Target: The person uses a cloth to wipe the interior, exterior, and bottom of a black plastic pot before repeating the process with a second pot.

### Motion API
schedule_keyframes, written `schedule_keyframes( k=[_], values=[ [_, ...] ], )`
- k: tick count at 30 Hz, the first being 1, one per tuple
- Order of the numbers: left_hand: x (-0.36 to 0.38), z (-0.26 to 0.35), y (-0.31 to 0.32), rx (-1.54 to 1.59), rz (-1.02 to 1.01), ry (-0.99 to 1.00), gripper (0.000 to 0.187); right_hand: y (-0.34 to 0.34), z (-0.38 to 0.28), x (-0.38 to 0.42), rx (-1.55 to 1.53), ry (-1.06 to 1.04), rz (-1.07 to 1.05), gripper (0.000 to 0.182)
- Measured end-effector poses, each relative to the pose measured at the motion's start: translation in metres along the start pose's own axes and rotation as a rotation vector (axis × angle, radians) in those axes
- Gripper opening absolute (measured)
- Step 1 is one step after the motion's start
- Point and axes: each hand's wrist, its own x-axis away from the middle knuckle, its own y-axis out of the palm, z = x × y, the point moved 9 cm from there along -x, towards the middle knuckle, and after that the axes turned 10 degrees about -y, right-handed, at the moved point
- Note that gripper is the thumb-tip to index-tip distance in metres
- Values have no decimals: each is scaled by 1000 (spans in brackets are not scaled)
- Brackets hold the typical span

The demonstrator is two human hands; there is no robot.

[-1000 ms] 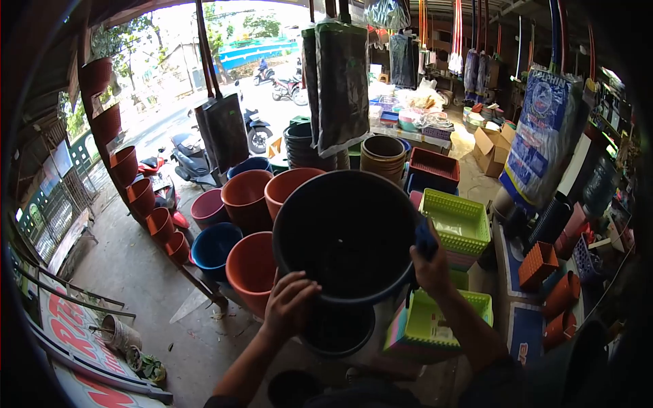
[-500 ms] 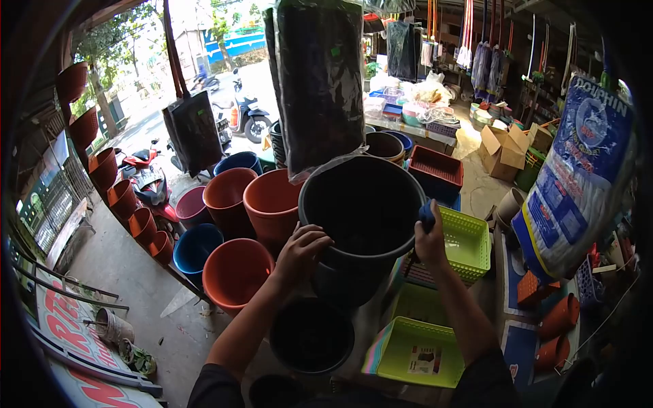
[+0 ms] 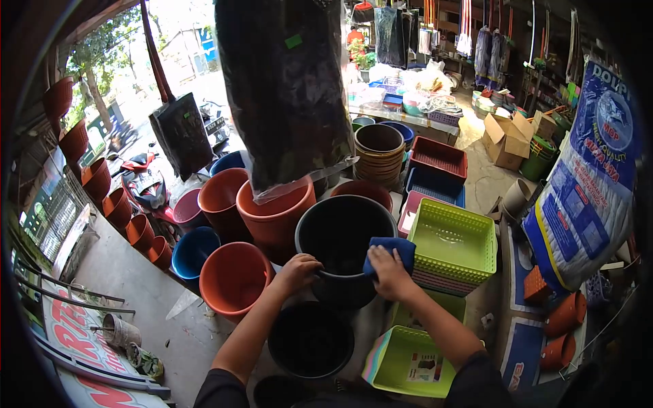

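Note:
A large black bucket (image 3: 345,289) stands upright in the middle, its open mouth facing me. My left hand (image 3: 298,273) grips the near left part of its rim, fingers bent over the edge. On the right side of the rim, my right hand (image 3: 390,272) presses a folded blue cloth (image 3: 406,250) against the bucket. Another dark bucket (image 3: 311,340) lies nearer to me, just below. Orange-red pots (image 3: 235,279) stand to the left, and a stack of green baskets (image 3: 454,238) is close beside my right hand.
A plastic-wrapped black package (image 3: 289,88) hangs above the far pots. At the right hangs a blue and white bag (image 3: 581,183). Light green trays (image 3: 415,364) sit at the lower right. A cardboard box (image 3: 507,141) lies on the floor farther back.
The black bucket is lower and looks smaller, showing more brown pots behind it. My right hand has shifted left and down, with the blue cloth now in plain sight. The view has shifted.

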Motion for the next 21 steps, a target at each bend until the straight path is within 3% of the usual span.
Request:
schedule_keyframes(
  k=[4, 10, 21],
  values=[
    [-2, 3, -3, -39, -63, 14, 33, 3, -9, 0, 16, -161, -16, 62],
    [-6, 2, 0, -11, -108, 2, 33, 14, -7, -1, -12, -234, -71, 51],
    [-6, -3, 3, 5, -162, -46, 34, 16, -7, -4, 2, -211, -122, 53]
  ],
)
